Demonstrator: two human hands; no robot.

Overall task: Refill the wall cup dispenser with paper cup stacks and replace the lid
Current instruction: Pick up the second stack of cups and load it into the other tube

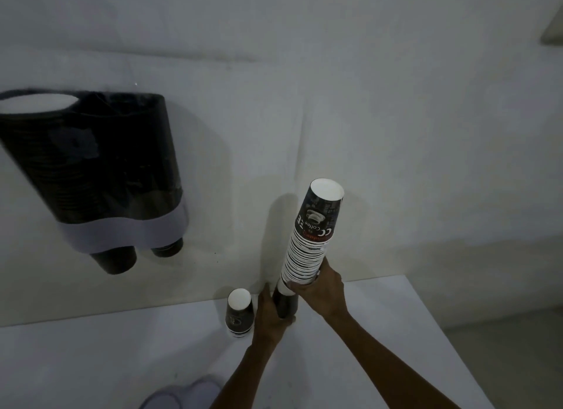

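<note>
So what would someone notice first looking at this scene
The tall stack of paper cups, upside down, stands out mid-frame, gripped near its base by the right hand while the left hand holds the bottom black cup. On the wall at left hangs the black dispenser, lid off.

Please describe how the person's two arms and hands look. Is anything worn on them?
Both forearms are bare as far as the frame shows: no sleeves, gloves or watch visible. The left hand and right hand appear without rings, though the dim light hides fine detail.
</note>
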